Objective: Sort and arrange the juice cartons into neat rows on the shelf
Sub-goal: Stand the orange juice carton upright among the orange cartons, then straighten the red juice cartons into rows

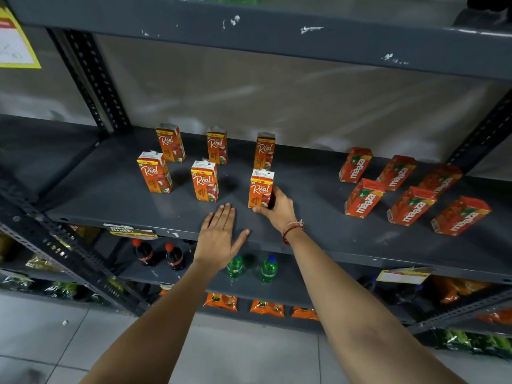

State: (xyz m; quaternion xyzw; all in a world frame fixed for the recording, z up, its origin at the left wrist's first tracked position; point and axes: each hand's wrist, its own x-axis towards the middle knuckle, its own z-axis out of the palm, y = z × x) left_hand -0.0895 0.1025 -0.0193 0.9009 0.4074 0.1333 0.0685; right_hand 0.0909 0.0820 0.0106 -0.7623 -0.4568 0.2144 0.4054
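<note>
Several orange Real juice cartons stand upright in two rows on the grey shelf [116, 189]. My right hand [277, 206] grips the front right Real carton [260, 188] from its right side. My left hand [221, 234] lies flat and open on the shelf's front edge, just left of that carton, holding nothing. Other Real cartons stand at the front left [154, 173], front middle [204, 180] and in the back row [264, 150]. Several red Maaza cartons [364, 197] stand in two rows at the right of the shelf.
An upper shelf [277, 37] overhangs closely. Slotted uprights [91, 79] stand at the left and right. The lower shelf holds cola bottles [144, 252] and green bottles [235, 266]. Snack packets [221, 302] lie below, above a tiled floor.
</note>
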